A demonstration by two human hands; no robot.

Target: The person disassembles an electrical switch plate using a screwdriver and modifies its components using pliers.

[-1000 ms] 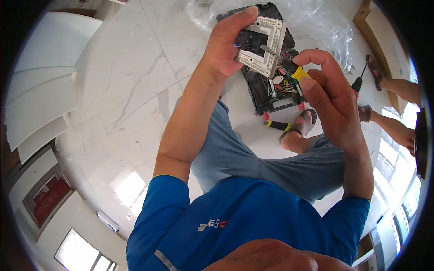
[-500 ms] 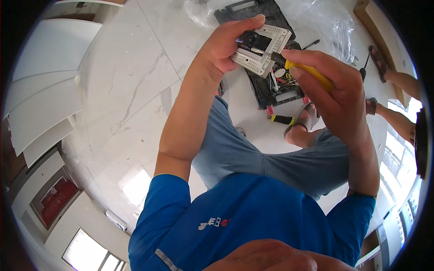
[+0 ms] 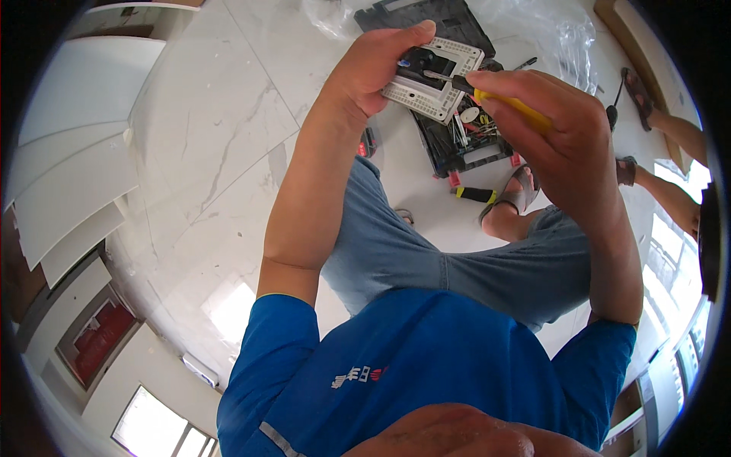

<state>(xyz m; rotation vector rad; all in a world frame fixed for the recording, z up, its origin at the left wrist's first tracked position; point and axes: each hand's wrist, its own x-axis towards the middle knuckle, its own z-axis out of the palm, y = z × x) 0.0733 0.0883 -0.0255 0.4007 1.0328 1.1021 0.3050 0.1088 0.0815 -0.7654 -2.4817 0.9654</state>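
Observation:
My left hand grips a white rectangular wall-plate frame by its left side, thumb along the far edge. A black insert sits in the frame's middle opening. In my right hand is a screwdriver with a yellow and black handle, my fingers wrapped round it. Its metal shaft points left, and the tip lies at the black insert; whether it touches cannot be made out. Both hands are held up above the floor, over an open toolbox.
The open black toolbox holds several small tools and parts. A black and yellow-green handled tool lies on the floor beside it. Clear plastic wrap is crumpled behind. Another person's legs are at the right; white panels stand at the left.
Both hands, with the frame and the screwdriver, have shifted slightly left. The screwdriver's tip stays at the black insert, and both grips look the same.

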